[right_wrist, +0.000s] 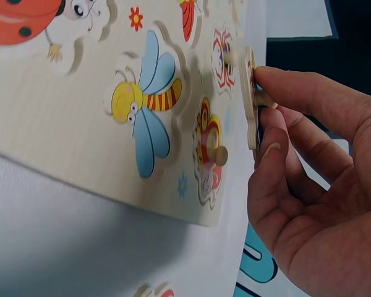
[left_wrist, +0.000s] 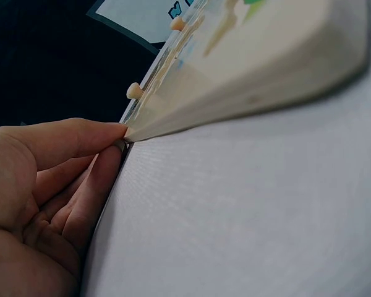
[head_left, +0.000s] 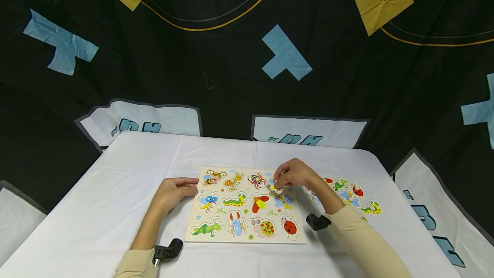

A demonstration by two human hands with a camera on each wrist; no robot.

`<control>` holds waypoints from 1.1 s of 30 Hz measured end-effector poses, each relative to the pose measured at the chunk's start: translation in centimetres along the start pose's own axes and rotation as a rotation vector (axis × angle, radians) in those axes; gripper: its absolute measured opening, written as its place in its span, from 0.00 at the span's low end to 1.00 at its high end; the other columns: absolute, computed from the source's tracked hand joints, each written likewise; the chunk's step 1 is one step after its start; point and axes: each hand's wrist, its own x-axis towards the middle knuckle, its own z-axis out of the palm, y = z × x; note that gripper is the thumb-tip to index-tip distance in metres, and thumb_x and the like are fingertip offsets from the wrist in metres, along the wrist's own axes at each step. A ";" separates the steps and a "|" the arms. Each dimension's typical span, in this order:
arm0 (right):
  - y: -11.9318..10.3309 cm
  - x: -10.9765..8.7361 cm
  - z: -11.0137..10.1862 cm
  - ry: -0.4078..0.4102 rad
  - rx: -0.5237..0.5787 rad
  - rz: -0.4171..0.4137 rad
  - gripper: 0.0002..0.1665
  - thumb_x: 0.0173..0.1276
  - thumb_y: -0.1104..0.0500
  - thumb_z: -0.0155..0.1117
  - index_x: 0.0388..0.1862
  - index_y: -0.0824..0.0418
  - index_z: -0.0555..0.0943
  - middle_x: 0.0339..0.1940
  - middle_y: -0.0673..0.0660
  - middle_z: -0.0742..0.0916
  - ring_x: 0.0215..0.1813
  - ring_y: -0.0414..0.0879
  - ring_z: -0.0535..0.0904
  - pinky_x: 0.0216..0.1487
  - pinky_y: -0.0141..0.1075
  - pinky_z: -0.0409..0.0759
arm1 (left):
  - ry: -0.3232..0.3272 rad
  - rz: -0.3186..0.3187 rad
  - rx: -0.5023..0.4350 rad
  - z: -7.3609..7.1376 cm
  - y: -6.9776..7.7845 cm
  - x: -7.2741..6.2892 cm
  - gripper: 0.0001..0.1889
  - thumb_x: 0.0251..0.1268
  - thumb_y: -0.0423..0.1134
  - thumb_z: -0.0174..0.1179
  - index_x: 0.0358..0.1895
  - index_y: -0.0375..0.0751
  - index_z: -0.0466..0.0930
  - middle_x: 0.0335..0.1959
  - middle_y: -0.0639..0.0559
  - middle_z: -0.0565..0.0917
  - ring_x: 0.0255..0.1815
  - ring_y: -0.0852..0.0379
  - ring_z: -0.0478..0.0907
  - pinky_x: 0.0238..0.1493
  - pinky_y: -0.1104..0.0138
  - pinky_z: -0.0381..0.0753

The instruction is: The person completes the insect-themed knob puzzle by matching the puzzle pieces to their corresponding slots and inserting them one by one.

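Observation:
A wooden insect puzzle board (head_left: pixel 247 212) lies flat on the white table. My left hand (head_left: pixel 171 193) pinches its left edge; the left wrist view has the fingertips at the board's rim (left_wrist: pixel 235 116). Over the board's far right corner, my right hand (head_left: pixel 295 174) holds a small wooden puzzle piece (right_wrist: pixel 250 105) by its knob, tilted on edge and apart from the board. The piece's picture is mostly turned away. Below it, a butterfly piece (right_wrist: pixel 205 145) with a knob sits in the corner, beside a spider piece (right_wrist: pixel 222 60). Knobs (left_wrist: pixel 135 91) also stand along the far row.
Several loose insect pieces, among them a caterpillar (head_left: pixel 371 208) and a ladybug (head_left: pixel 357 190), lie right of the board, partly behind my right forearm. A black cloth (head_left: pixel 231 76) with taped shapes hangs behind the table (head_left: pixel 96 200).

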 end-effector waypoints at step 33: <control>-3.3 1.3 3.7 -0.052 -0.010 -0.056 0.07 0.52 0.59 0.81 0.28 0.56 0.89 0.15 0.50 0.78 0.22 0.45 0.70 0.25 0.33 0.66 | 0.003 0.007 -0.002 0.1 -0.1 0.1 0.18 0.60 0.38 0.71 0.55 0.42 0.88 0.44 0.51 0.91 0.54 0.54 0.82 0.59 0.59 0.74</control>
